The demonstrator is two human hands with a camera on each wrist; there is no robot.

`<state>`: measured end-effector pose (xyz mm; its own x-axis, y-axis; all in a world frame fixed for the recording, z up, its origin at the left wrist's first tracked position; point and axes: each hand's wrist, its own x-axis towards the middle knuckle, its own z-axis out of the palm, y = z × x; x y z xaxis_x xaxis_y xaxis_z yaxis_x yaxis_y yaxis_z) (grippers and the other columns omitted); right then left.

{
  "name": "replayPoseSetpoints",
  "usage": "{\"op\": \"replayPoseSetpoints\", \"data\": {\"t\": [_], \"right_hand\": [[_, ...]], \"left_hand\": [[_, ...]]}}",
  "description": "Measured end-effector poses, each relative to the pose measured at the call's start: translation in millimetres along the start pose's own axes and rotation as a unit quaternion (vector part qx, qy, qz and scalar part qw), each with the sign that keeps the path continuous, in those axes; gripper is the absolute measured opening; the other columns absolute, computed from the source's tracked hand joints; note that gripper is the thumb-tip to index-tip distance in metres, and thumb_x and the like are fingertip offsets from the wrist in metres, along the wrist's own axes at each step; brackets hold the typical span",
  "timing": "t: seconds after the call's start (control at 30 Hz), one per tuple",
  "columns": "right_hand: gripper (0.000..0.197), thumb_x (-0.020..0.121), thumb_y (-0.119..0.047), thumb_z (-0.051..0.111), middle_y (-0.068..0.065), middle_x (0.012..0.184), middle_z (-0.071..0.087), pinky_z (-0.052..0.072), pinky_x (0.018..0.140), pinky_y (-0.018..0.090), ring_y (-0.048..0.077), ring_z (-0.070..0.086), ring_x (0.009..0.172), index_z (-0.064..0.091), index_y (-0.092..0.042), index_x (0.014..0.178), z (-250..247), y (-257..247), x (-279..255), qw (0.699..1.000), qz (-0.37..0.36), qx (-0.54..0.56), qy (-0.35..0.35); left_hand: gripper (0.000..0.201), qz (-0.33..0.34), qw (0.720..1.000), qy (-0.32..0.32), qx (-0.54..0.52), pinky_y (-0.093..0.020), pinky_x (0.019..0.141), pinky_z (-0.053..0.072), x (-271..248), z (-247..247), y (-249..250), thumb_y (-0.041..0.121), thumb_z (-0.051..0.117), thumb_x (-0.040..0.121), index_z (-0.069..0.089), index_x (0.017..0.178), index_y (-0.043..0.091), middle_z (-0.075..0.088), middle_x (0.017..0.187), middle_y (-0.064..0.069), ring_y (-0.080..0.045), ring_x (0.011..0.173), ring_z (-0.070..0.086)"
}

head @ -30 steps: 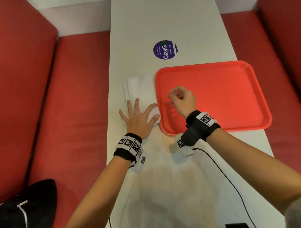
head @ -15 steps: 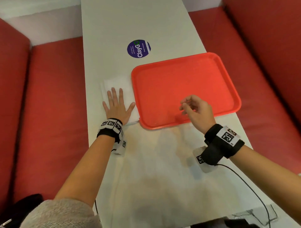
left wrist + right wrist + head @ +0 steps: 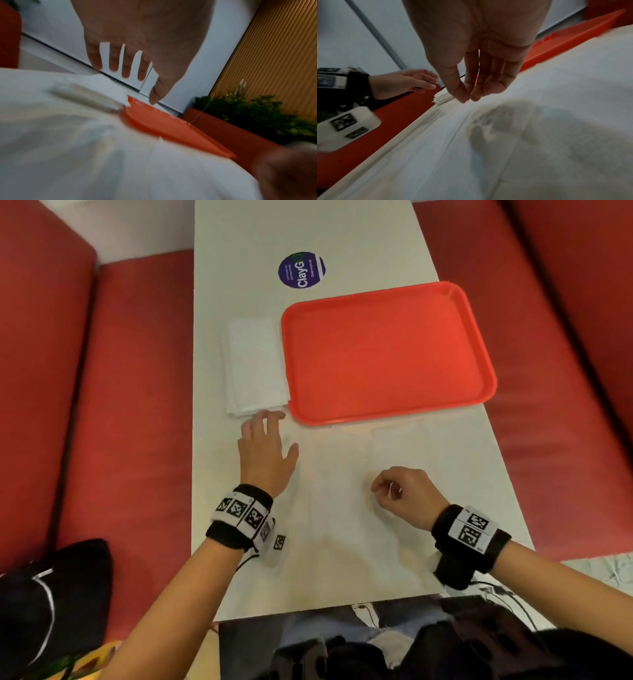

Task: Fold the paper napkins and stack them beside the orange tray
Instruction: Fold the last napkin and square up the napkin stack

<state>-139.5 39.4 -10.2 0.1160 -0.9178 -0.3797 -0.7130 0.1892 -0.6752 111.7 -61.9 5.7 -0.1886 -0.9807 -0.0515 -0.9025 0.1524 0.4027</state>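
An orange tray (image 3: 387,354) lies empty on the white table. A stack of folded white napkins (image 3: 255,368) sits flush against its left edge. My left hand (image 3: 267,440) hovers just on the near side of the stack, fingers relaxed and spread, holding nothing. My right hand (image 3: 394,491) hangs over a flat unfolded napkin (image 3: 342,474) in front of the tray, fingers loosely curled, thumb near the fingertips, nothing between them. In the right wrist view my right hand (image 3: 467,97) is above the creased sheet (image 3: 505,148), with the stack (image 3: 443,98) and tray rim (image 3: 573,35) beyond.
A round purple sticker (image 3: 301,270) marks the table beyond the tray. Red bench seats (image 3: 137,405) flank the table on both sides. A black bag (image 3: 51,594) lies on the left seat. A cable (image 3: 496,590) runs near the table's front right corner.
My left hand has come off the napkin stack and drawn back toward me. My right hand has moved from over the tray to over the flat napkin in front of it.
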Motion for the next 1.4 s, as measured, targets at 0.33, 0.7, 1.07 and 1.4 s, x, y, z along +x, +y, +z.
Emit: {"op": "replayPoseSetpoints", "data": {"t": [0.33,0.7,1.07,1.4], "right_hand": [[0.055,0.071,-0.035,0.078,-0.005,0.105,0.042,0.048,0.078,0.035,0.02,0.052,0.091,0.047,-0.02,0.114,38,-15,20,0.987,-0.019,-0.137,-0.077],[0.03,0.084,0.0,0.06,0.0,0.091,0.056,0.04,0.065,0.007,0.015,0.05,0.072,0.062,-0.012,0.111,29,6,17,0.997,-0.026,0.06,-0.033],[0.029,0.089,-0.005,0.059,0.005,0.093,0.062,0.05,0.072,0.032,0.018,0.056,0.076,0.062,-0.028,0.107,16,13,19,0.983,-0.007,0.169,-0.076],[0.083,0.074,-0.055,0.074,-0.003,0.132,0.056,0.056,0.089,0.04,0.018,0.066,0.106,0.03,-0.039,0.143,-28,-68,23,0.954,-0.037,0.294,-0.037]], "left_hand": [[0.025,0.02,0.983,-0.182,-0.02,-0.038,0.084,0.041,-110,48,27,0.042,0.057,0.092,0.057,0.097,0.018,0.057,0.096,0.002,-0.022,0.095,0.054],[0.053,-0.007,0.972,-0.212,0.101,-0.044,0.086,0.033,-128,68,58,0.059,0.058,0.078,0.05,0.111,0.019,0.043,0.117,-0.006,-0.03,0.106,0.04],[0.012,-0.096,0.966,-0.175,-0.166,-0.033,0.068,0.052,-102,19,51,0.013,0.065,0.077,0.057,0.069,0.008,0.059,0.073,-0.006,-0.024,0.07,0.058],[0.01,-0.123,0.833,-0.032,-0.539,-0.024,0.064,0.045,-66,-104,42,0.001,0.063,0.084,0.058,0.076,0.007,0.061,0.072,-0.004,-0.017,0.069,0.058]]}}
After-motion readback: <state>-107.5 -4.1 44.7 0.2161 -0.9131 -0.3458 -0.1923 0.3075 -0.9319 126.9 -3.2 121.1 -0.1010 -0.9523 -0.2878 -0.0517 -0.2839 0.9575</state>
